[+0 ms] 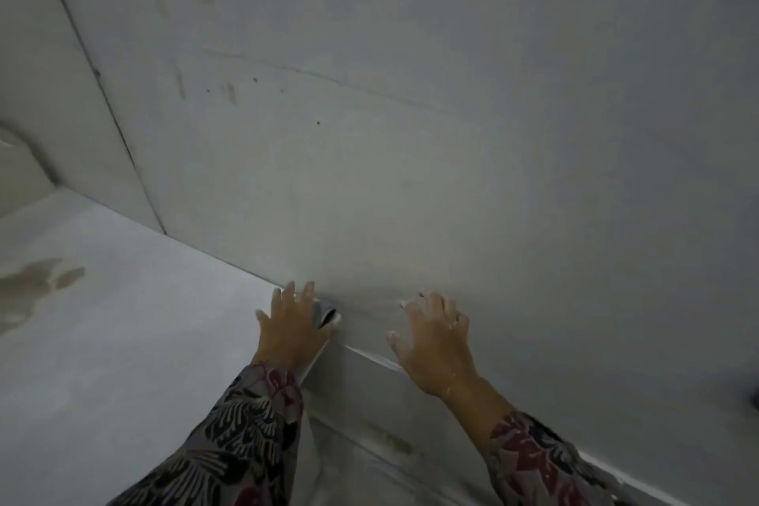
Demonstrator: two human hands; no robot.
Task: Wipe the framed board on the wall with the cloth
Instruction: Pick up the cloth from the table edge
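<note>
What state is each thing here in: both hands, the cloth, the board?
Left hand: fingers straight, pressing the cloth at the board's lower corner.
Right hand: fingers spread, fingertips on the board, holding nothing.
Small grey-and-white cloth: crumpled, mostly hidden under the left hand.
Large grey framed board: marked with dark specks and faint smudges.
Pale surface left of the board: brownish stain.

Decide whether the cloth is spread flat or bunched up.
Bunched: a rolled fold of the cloth pokes out beside the left hand pressing it.
</note>
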